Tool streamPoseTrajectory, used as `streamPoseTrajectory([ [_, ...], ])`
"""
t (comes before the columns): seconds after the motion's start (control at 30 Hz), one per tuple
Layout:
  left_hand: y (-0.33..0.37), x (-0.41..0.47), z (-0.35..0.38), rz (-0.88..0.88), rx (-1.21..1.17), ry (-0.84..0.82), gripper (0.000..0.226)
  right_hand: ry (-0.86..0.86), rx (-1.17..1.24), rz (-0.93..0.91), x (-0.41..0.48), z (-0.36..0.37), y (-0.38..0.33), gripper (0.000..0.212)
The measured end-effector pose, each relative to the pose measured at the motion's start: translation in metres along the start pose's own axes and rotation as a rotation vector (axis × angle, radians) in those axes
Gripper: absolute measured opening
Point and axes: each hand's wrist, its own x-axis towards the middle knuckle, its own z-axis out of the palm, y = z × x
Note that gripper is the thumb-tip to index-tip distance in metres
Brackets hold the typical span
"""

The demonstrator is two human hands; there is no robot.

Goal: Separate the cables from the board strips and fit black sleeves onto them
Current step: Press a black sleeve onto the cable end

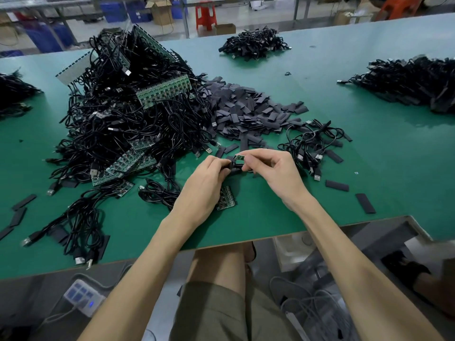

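Observed from the near edge of the green table (270,217), all positions taken from the sleeve pile (246,112) at mid-table.

1. Nearest to me, on the near side of the sleeve pile, both hands meet just above the tabletop. The right hand (273,173) pinches a small green board (239,157) between thumb and forefinger, the other fingers curled. The left hand (204,185) has its fingers curled around a black piece (232,166) touching that board; sleeve or cable end, I cannot tell.
2. A short board strip (227,198) lies flat on the table, partly under the left hand.
3. Near-right of the sleeve pile sits a small cluster of cables (312,143), with loose flat sleeves (337,185) scattered beside it.
4. Near-left of the sleeve pile lies a loose cable bundle (73,222) close to the table edge.
5. Directly left of the sleeve pile, and touching it, stands the large cable heap (128,114), with green board strips jutting out at several angles.
6. Beyond the sleeve pile rests a smaller cable pile (254,44); far right of it lies another dark pile (406,80).
7. Farthest back, off the table, stands a red stool (206,14).
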Motion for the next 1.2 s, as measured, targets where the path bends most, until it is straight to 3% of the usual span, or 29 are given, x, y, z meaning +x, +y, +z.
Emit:
streamPoseTrajectory([
  [1.2, 0.015, -0.007, -0.009, 0.034, 0.171, 0.031, 0.027, 0.032, -0.018, 0.062, 0.001, 0.001, 0.003, 0.009],
])
